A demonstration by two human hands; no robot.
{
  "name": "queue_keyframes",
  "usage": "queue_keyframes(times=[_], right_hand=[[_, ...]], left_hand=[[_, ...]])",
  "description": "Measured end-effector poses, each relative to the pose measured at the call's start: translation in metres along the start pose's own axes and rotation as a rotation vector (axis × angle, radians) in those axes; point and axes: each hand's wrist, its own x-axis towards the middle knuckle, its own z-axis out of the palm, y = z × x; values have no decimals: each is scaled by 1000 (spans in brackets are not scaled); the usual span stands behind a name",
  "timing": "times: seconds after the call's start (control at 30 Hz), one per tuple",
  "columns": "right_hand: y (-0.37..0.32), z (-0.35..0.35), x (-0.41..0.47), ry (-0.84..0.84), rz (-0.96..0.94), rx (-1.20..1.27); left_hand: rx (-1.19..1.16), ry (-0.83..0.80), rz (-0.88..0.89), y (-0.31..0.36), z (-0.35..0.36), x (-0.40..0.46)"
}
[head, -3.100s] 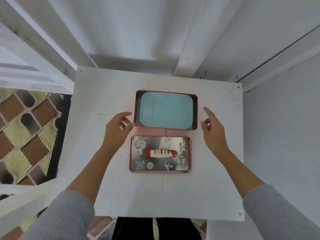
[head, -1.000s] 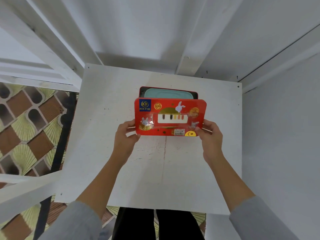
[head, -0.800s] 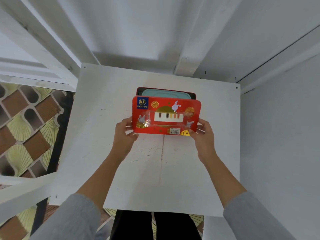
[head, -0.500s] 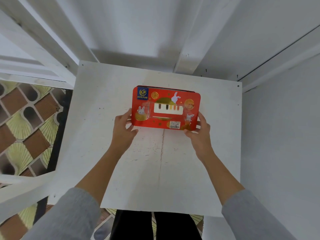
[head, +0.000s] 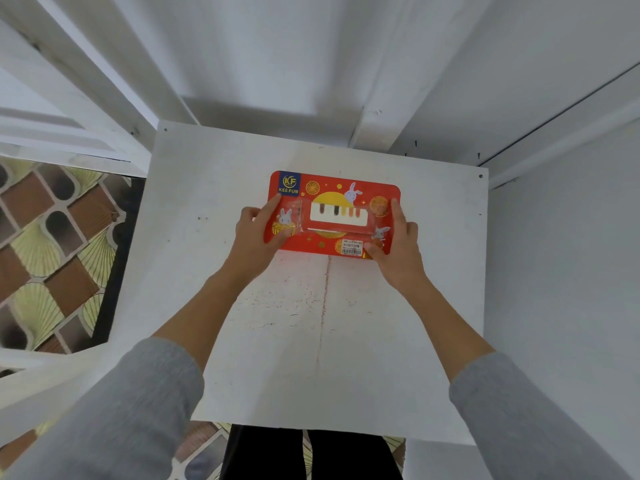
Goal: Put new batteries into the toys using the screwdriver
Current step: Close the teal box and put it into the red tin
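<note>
The left hand (head: 258,233) and the right hand (head: 398,244) each gripped an end of the red lid (head: 334,213). It had just come down onto the box on the worktop (head: 433,306). No toys, batteries or screwdriver showed.

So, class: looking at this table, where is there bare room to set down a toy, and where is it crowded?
The red tin, held at both ends by the left hand and right hand, crowds the far middle of the white table. Bare patches: the broad near half between the forearms, the strip left of the left hand, the strip right of the right hand, and a narrow band behind the tin.
</note>
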Motion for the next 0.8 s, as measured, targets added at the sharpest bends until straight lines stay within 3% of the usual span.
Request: queue_keyframes(times=[0.3,0.8], right_hand=[[-6,-16,17,-192,28,-74],[-15,-26,35,-281,118,-95]], left_hand=[[34,-156,74,1,-13,20],[34,-153,-28,8,-21,31]])
